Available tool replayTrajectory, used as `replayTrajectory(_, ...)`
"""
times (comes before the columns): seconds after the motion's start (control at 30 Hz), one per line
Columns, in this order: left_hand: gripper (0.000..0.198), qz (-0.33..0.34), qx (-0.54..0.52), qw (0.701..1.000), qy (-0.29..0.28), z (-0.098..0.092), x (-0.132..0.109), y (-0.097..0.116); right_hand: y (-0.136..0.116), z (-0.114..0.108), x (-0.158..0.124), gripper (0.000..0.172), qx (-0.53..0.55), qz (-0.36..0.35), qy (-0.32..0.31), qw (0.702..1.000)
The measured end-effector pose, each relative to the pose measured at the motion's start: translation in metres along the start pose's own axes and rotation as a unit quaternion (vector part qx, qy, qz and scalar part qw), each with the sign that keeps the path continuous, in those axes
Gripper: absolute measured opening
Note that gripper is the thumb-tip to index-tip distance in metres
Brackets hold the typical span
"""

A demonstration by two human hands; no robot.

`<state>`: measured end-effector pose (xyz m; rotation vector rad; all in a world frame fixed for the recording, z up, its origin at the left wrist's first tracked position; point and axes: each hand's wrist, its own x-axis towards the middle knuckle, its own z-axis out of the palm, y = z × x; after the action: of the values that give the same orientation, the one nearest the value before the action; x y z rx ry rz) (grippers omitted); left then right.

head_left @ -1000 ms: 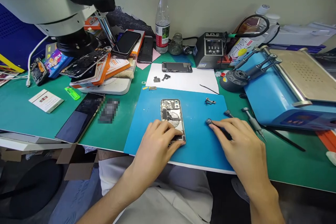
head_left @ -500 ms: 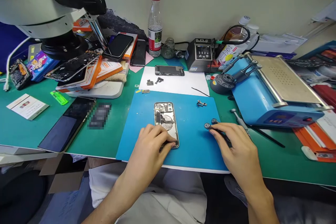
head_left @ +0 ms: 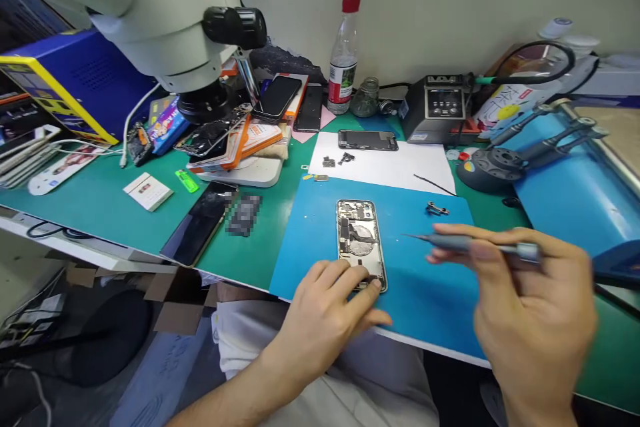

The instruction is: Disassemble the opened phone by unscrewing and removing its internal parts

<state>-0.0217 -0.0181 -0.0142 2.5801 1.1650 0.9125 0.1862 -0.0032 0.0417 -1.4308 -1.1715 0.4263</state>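
An opened phone [head_left: 367, 250] lies on the blue mat [head_left: 310, 233], its back shell, ribbon cable and round coil exposed. My left hand [head_left: 330, 300] is curled over the phone's lower end, fingers on the frame and thumb by the bottom right corner. My right hand [head_left: 540, 307] is raised over the mat's right side, closed round a thin grey precision screwdriver [head_left: 450, 241]. Its fine tip points left toward the phone, apart from it. Small metal parts [head_left: 437, 209] lie behind the screwdriver.
Behind the mat, white paper [head_left: 420, 159] bears a removed phone screen [head_left: 367, 140] and small dark parts. A microscope [head_left: 180, 33] overhangs the left. Another phone [head_left: 200, 223] lies left of the mat. A bottle [head_left: 344, 60], soldering station [head_left: 435, 109] and tool stand [head_left: 493, 170] line the back.
My right hand has lifted from the mat's right side and now holds the screwdriver with its tip leftward. My left hand stays on the phone. The view has turned left.
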Motion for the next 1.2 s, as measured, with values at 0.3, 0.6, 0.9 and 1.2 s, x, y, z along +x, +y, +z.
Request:
replayTrajectory(0.3, 0.035, -0.083, 0.070, 0.994, 0.011, -0.005, -0.010, 0.009, 0.000, 0.071, -0.001, 0.030, 0.059, 0.097, -0.317, 0.941)
replayTrajectory(0.6, 0.030, -0.063, 0.046, 0.997, 0.023, 0.002, -0.002, 0.000, 0.009, 0.084, 0.002, 0.032, 0.057, 0.098, -0.326, 0.938)
replayTrajectory(0.9, 0.020, -0.078, 0.032, 0.996, 0.028, 0.003, -0.006, 0.000, 0.000, 0.096, 0.002, 0.030, 0.102, 0.103, -0.334, 0.932)
replayTrajectory(1.2, 0.026, -0.109, -0.025, 0.994, 0.001, -0.010, -0.004, -0.003, 0.013, 0.049, 0.007, 0.044, 0.187, 0.179, -0.163, 0.952)
